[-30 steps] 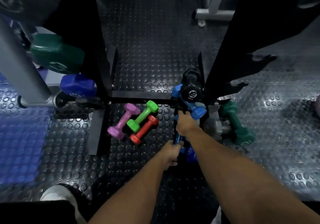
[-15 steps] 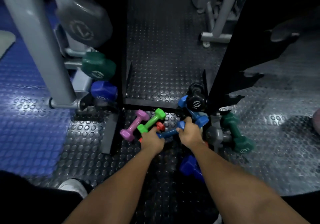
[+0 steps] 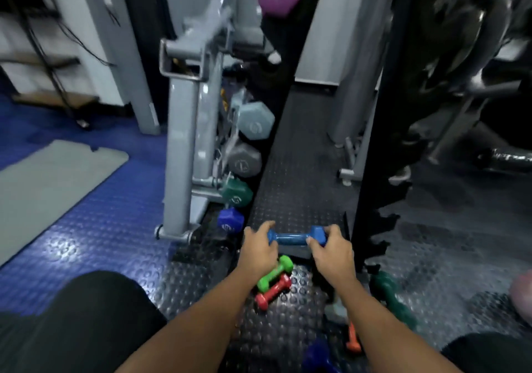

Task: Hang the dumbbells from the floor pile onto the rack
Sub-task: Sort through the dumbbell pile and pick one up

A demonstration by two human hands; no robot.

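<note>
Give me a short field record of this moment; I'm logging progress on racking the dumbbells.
held item: blue dumbbell, level, lifted off the floor
left hand: grips its left end
right hand: grips its right end
on the floor: green dumbbell lying against red dumbbell; dark green dumbbell; orange dumbbell
on the rack, left side: pink, light grey, grey, green and blue dumbbell ends
progress: blue dumbbell not yet hung
image: blurred
</note>
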